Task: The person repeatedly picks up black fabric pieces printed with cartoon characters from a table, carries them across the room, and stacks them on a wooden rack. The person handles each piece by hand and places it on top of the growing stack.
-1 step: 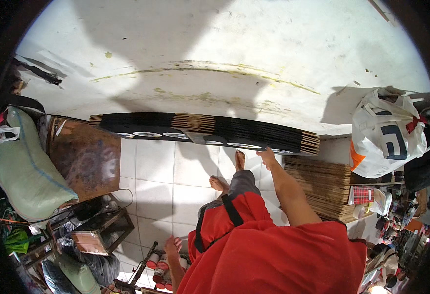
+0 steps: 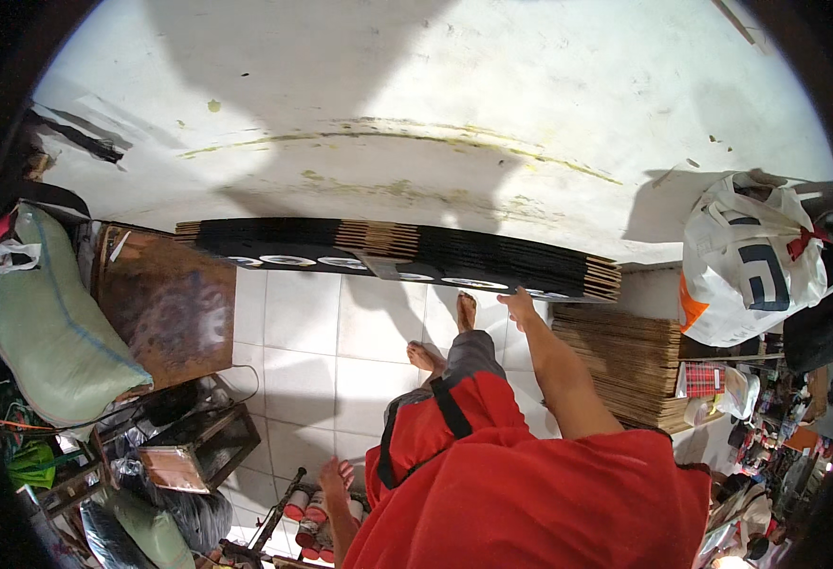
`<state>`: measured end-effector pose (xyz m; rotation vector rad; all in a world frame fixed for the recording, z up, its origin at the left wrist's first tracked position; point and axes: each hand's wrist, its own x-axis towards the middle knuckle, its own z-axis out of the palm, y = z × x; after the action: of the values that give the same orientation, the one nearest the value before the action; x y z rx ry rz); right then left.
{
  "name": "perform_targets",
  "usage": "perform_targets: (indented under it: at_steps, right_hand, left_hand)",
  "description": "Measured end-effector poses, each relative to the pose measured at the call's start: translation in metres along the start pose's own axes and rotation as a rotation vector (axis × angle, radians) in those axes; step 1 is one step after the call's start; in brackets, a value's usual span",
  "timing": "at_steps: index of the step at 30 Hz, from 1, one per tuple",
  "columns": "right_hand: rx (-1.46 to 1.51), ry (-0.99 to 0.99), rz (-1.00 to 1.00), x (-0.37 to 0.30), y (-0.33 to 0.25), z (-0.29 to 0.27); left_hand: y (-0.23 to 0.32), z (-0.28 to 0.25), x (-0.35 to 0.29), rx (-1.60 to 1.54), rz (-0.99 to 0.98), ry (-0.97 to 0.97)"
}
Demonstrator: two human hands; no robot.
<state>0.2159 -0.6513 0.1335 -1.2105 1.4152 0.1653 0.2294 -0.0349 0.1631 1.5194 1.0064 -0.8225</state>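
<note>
A long stack of flat black boards (image 2: 293, 237) with light brown edges stands along the white wall. White round patches show along its near face, and a grey strip crosses its middle. My right hand (image 2: 519, 308) reaches forward to the right part of this stack, its fingers closed at the lower near edge. My left hand (image 2: 337, 477) hangs low beside my body with the fingers apart and nothing in them. Near it on the floor are several red-and-white cans (image 2: 310, 517).
A brown board-like box (image 2: 165, 308) and a stuffed green sack (image 2: 51, 318) stand left, above a small wooden frame (image 2: 198, 450). To the right, a pile of brown cardboard sheets (image 2: 620, 360) lies below a white bag (image 2: 744, 256). My bare feet (image 2: 426, 357) stand on white tiles.
</note>
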Motion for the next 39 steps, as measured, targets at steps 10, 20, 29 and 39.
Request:
perform_targets:
  at_steps: [10, 20, 29, 39]
  right_hand:
    - [-0.097, 0.075, -0.090, -0.013, -0.003, 0.021]
    - [-0.752, -0.163, -0.207, 0.008, 0.015, 0.063]
    - [-1.297, -0.495, -0.507, 0.065, -0.020, 0.125]
    - [-1.384, -0.751, -0.489, 0.104, -0.099, 0.267]
  left_hand:
    - [-0.066, -0.026, 0.033, -0.143, -0.100, -0.060]
    - [-0.052, 0.033, -0.019, -0.264, -0.014, 0.084]
    - [-0.112, 0.107, -0.056, -0.622, 0.013, 0.207]
    - [-0.194, 0.240, -0.065, -0.954, -0.259, 0.330]
